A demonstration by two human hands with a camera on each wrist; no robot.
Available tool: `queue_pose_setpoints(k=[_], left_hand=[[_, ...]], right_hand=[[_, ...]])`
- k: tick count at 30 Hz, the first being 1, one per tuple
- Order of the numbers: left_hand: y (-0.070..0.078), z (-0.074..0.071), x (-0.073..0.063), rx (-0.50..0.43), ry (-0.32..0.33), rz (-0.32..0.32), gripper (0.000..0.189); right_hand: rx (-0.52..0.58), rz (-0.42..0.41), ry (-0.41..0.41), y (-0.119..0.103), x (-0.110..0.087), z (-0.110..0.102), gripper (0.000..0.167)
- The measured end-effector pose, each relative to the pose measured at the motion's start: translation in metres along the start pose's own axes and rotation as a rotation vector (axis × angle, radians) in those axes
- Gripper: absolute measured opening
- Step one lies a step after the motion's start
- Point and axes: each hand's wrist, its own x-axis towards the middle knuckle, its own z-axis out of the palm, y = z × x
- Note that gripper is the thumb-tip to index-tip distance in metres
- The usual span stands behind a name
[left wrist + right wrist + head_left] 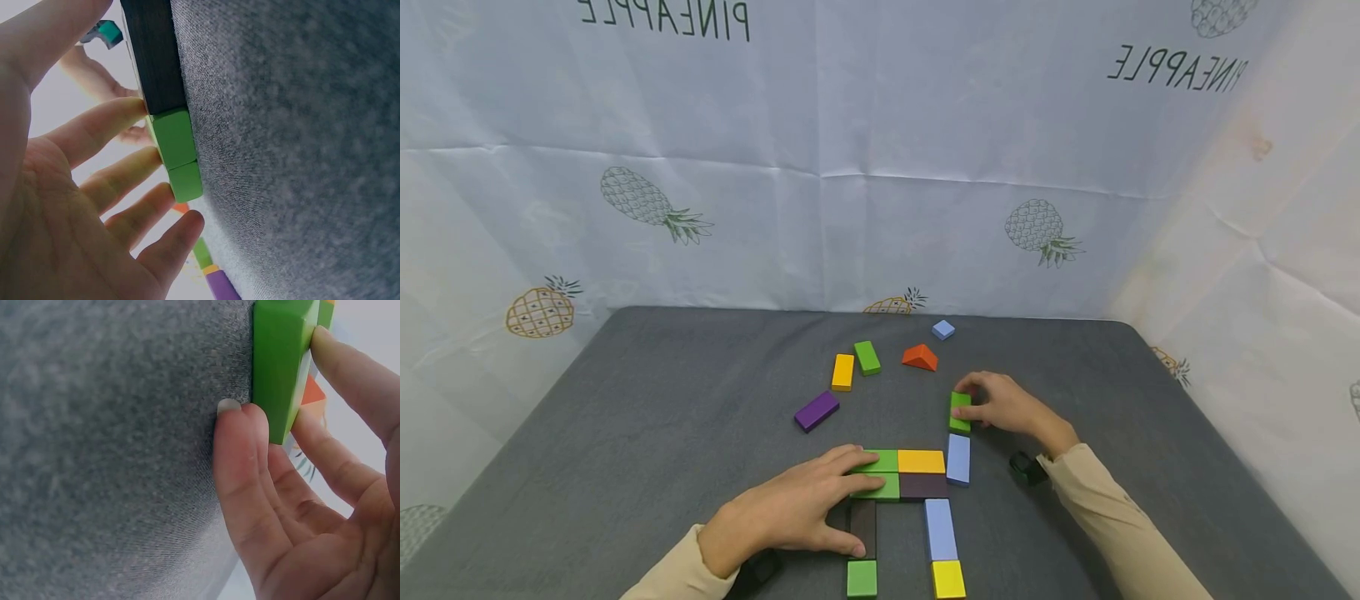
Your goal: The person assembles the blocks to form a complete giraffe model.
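We list: one right hand (1003, 407), thumb and fingers pinching a bright-green, seemingly wooden rectangular block (960, 401), at the far end of a pale-blue rectangular block (958, 460) on the grey cloth-like tabletop (700, 392). One left hand (797, 504), fingers spread, touching two adjoining green rectangular blocks (891, 490). Step, we judge: aligning the pinched block; next calls for gentle release. Containers: none seen.
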Motion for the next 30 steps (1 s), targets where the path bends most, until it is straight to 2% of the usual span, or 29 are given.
queue_pose_setpoints(k=[25, 30], left_hand=[[-0.0002, -0.0021, 0.0006, -0.022, -0.02, -0.006, 0.069], [0.0, -0.0023, 0.0008, -0.02, -0.022, -0.006, 0.069]], right_hand=[[-0.001, -0.072, -0.004, 0.0024, -0.0068, 0.0028, 0.046], [-0.052, -0.086, 0.011, 0.0026, -0.0065, 0.0024, 0.045]])
